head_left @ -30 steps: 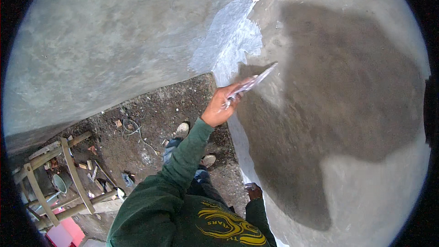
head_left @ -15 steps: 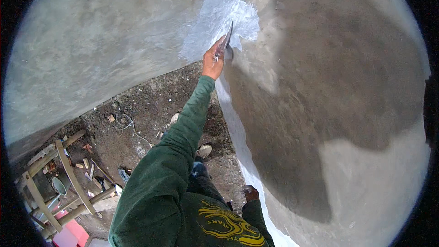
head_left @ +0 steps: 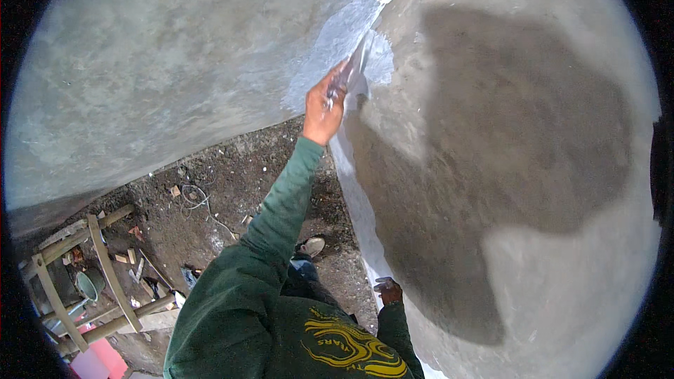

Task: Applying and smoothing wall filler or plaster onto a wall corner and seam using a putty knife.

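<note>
A metal trowel (head_left: 359, 58) is gripped in my left hand (head_left: 324, 104), its blade lying at the corner seam over a white-coated patch (head_left: 316, 56) where two grey plastered walls meet. The hand and trowel are smeared with white material. Below, my right hand (head_left: 390, 290) is curled beside the white strip along the right wall's bottom edge, with a small pale object at its fingers that I cannot make out. My green left sleeve crosses the view, and one shoe (head_left: 313, 245) shows beside it on the dirt floor.
Grey walls rise to the left (head_left: 140, 63) and right (head_left: 533, 260), with a large shadow on the right one. At lower left lie a wooden ladder-like frame (head_left: 107, 267), a bucket (head_left: 90, 285), wood scraps, a loop of wire (head_left: 196, 198) and pink sheets (head_left: 104, 356).
My left hand and trowel have moved up and left from the right wall onto the white corner patch, the blade turning steeper. Since half a second ago they sit slightly lower in view.
</note>
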{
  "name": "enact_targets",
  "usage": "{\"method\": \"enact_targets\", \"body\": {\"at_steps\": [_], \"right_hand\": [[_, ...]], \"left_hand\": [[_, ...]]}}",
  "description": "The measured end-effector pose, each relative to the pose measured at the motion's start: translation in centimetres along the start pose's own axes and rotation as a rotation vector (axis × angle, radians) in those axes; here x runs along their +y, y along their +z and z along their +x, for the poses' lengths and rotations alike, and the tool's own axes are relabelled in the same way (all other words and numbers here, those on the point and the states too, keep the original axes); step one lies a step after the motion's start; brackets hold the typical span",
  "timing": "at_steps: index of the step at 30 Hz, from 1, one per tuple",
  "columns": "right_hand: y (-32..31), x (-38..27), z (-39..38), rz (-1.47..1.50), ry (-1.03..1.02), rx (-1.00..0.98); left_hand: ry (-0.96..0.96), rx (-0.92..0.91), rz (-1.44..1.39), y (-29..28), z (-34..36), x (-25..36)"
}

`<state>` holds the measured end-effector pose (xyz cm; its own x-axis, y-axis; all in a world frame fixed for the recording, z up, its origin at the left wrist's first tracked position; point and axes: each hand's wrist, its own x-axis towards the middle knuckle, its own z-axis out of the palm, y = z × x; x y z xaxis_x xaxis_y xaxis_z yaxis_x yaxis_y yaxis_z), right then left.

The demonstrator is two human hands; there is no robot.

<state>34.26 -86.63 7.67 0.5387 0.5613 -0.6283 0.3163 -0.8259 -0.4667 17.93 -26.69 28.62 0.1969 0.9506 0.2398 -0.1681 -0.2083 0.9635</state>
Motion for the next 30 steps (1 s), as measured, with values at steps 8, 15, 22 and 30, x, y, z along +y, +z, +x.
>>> {"method": "enact_targets", "body": {"at_steps": [8, 15, 22, 30], "right_hand": [[-0.2, -1.4, -2.2, -0.411, 0.174, -0.091], [-1.5, -6.7, -5.0, -0.280, 0.101, -0.048], [-1.3, -7.0, -4.0, -0.293, 0.062, -0.053], [-0.3, 3.7, 0.7, -0.140, 0.229, -0.181]], "left_hand": [[0.125, 0.047, 0.128, 0.6, 5.6, -0.6], [0.162, 0.040, 0.174, 0.1, 6.5, -1.1], [0.131, -0.053, 0.109, 1.4, 5.5, 0.6], [0.162, -0.104, 0.112, 4.7, 0.9, 5.1]]}}
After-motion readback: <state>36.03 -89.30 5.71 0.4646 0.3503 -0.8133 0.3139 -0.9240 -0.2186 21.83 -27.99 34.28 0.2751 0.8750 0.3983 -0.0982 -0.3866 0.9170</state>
